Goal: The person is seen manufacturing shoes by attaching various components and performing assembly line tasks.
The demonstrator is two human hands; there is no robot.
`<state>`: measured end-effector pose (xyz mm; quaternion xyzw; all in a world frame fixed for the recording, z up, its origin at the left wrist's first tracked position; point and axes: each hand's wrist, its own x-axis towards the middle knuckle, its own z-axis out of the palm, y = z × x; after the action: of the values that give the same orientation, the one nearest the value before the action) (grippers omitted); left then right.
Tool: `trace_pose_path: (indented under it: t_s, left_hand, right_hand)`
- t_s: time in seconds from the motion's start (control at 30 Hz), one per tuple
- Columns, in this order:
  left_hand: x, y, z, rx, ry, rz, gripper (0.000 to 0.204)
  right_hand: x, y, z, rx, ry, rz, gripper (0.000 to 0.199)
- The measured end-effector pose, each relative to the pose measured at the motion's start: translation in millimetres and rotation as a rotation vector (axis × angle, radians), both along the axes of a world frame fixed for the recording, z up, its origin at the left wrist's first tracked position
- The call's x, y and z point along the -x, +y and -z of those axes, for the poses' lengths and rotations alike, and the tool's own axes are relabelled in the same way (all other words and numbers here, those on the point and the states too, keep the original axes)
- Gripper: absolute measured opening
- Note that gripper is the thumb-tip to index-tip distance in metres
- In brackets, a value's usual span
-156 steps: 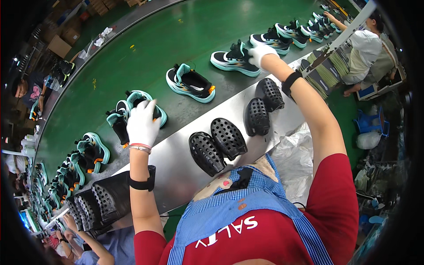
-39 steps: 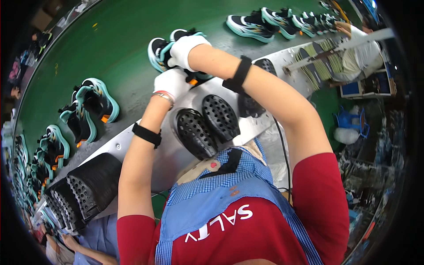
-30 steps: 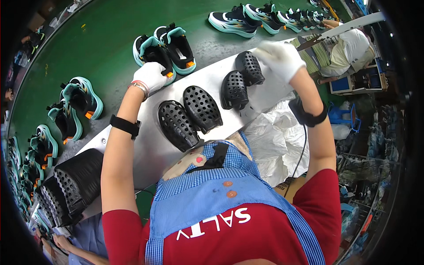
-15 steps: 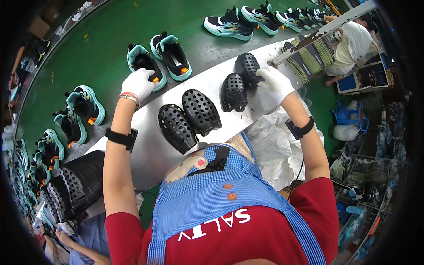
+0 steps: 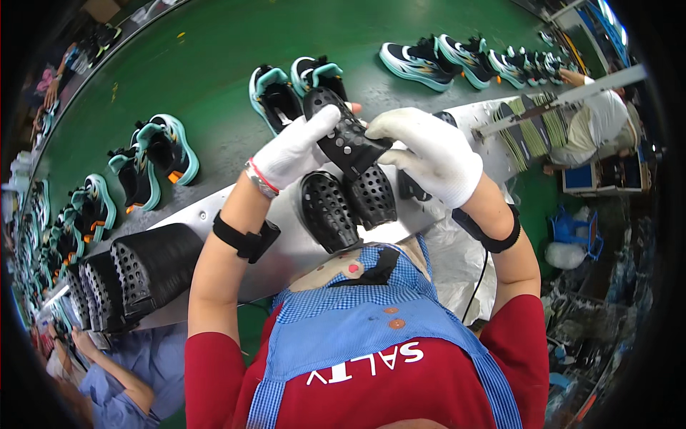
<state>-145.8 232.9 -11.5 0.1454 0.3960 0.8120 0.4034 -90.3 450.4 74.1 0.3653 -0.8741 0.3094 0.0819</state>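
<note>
Both of my hands wear white gloves and meet over the metal table, raised on one black perforated shoe-shaped shell. My left hand grips its left side, thumb across the holes. My right hand pinches its right edge near the lower end. Below it, a pair of similar shells, a left one and a right one, rests on the table. More black shell shapes show partly from behind my right hand. Just beyond my left hand stands a pair of black and mint sneakers, partly covered.
A green conveyor curves past the metal table, carrying several sneaker pairs. Stacked black shells lie at the left. Green insoles stand by a white post at the right. Co-workers sit at both sides, one in blue.
My left hand has left the sneaker and moved right; my right hand has come inward from the right-hand shells. A black shell is now held up between them. The whole view has shifted.
</note>
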Motion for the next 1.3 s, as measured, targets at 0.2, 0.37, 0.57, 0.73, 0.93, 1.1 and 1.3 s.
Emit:
trace_pose_path:
  t_s: [0.2,0.37,0.57,0.73,0.93,1.1,1.3]
  left_hand:
    - [3,-17,14,0.125,0.109,-0.293,0.043]
    - [6,-14,11,0.118,0.132,-0.361,0.037]
    - [12,-7,14,0.1,0.024,-0.394,0.034]
    - [18,-7,20,0.877,0.624,-0.378,0.039]
    - [14,5,55,0.944,1.012,-0.395,0.036]
    - [22,17,68,1.164,1.046,-0.421,0.023]
    - [39,16,75,1.168,0.953,-0.338,0.024]
  right_hand:
    - [10,-24,19,-0.01,-0.281,0.193,0.044]
    - [22,-38,16,-0.187,-0.415,0.321,0.044]
    - [39,-41,25,-0.092,-0.513,0.44,0.031]
    - [62,-12,36,0.184,-0.948,0.485,0.029]
    - [115,-13,44,0.014,-1.05,0.482,0.035]
    - [147,-55,64,-0.401,-0.821,0.472,0.04]
    - [144,-105,84,-0.724,-0.509,0.437,0.038]
